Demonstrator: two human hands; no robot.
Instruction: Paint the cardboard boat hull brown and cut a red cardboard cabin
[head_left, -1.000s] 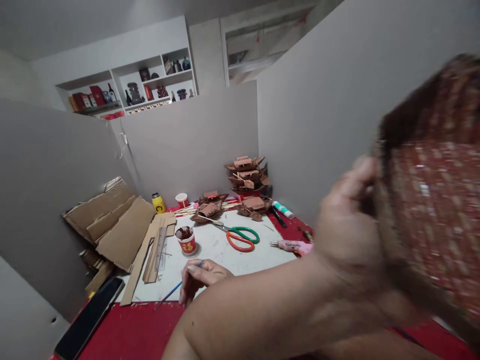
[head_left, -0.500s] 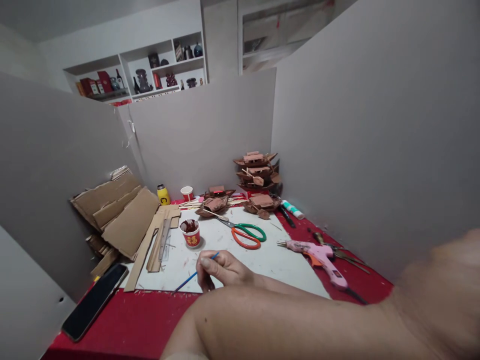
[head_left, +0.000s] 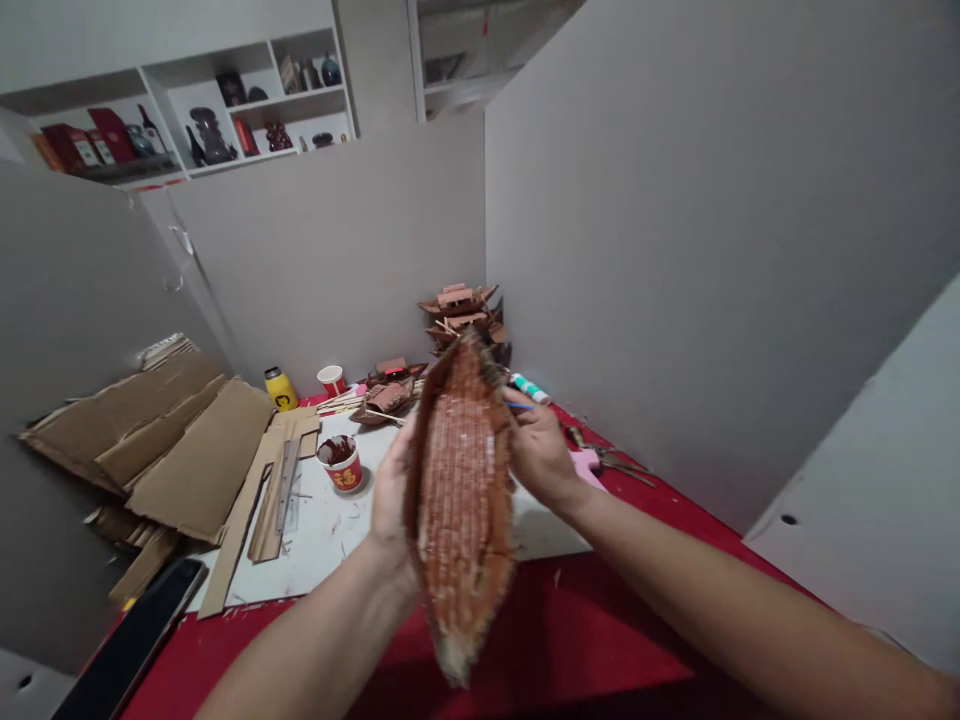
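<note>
A small brown model boat is held upright on end in front of me, its ribbed, reddish-brown, wet-looking face towards me. My left hand grips its left side, the fingers mostly hidden behind the hull. My right hand is at its right side, with a thin blue paintbrush between the fingers; how firmly it touches the boat I cannot tell. Left of the boat, a red paper cup smeared inside with dark brown paint stands on the white work sheet.
Cardboard sheets lean at the left, beside wood strips and a ruler. A phone lies at the front left. More model boats are stacked at the back. A pink glue gun is partly hidden behind my right hand.
My left arm, stretched across to the right before, is back at the left with the boat in hand. My right hand has moved up and right with the paintbrush. The view has turned right.
</note>
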